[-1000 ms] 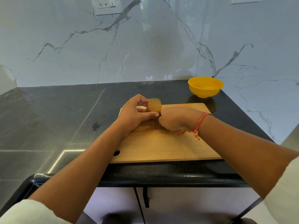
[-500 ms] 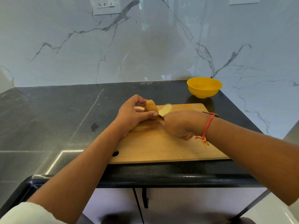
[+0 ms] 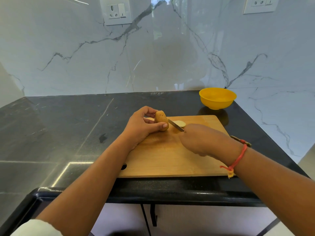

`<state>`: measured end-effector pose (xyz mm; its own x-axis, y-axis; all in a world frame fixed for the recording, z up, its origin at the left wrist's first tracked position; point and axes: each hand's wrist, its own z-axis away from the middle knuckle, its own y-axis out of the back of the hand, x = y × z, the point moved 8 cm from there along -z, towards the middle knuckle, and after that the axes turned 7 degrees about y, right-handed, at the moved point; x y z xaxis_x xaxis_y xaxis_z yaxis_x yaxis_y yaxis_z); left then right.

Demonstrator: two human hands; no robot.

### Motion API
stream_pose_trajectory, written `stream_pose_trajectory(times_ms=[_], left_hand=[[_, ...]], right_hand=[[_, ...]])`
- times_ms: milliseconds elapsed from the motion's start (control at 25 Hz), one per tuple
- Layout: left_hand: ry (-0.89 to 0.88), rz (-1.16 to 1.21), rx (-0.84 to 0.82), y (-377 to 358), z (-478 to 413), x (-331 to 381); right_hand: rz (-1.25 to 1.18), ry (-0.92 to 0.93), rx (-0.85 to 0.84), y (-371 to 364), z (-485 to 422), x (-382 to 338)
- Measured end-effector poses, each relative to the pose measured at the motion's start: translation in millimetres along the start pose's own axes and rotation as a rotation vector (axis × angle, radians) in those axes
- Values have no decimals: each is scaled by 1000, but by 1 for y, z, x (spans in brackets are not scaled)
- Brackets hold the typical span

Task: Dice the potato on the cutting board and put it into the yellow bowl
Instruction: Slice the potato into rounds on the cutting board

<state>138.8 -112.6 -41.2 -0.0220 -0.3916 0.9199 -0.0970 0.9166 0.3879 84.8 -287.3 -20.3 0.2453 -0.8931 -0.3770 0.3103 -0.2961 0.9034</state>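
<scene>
A brown potato (image 3: 161,120) stands on the far left part of the wooden cutting board (image 3: 170,159). My left hand (image 3: 142,127) pinches it between thumb and fingers. A pale cut slice (image 3: 179,123) lies flat on the board just right of the potato. My right hand (image 3: 202,139) grips a knife (image 3: 176,125) whose blade points up-left, lying between the potato and the slice. The knife handle is hidden in my fist, with its end showing past my wrist. The yellow bowl (image 3: 217,98) sits at the back right of the counter and looks empty.
The black stone counter (image 3: 68,126) ends at a front edge just below the board and at a right edge beside the bowl. A marble wall with two power sockets (image 3: 115,11) rises behind. A small dark stain (image 3: 102,138) marks the counter left of the board.
The knife cut a slice off the potato's right end, and the slice fell flat onto the board. My right hand drew back toward the right with the knife.
</scene>
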Motion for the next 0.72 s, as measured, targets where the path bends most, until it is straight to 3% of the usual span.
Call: stream_pose_trajectory(times_ms=[280, 720], left_hand=[[-62, -47, 57, 2, 1, 3], [-74, -89, 94, 2, 1, 3]], right_hand=[[19, 73, 243, 13, -9, -14], [142, 13, 181, 3, -23, -22]])
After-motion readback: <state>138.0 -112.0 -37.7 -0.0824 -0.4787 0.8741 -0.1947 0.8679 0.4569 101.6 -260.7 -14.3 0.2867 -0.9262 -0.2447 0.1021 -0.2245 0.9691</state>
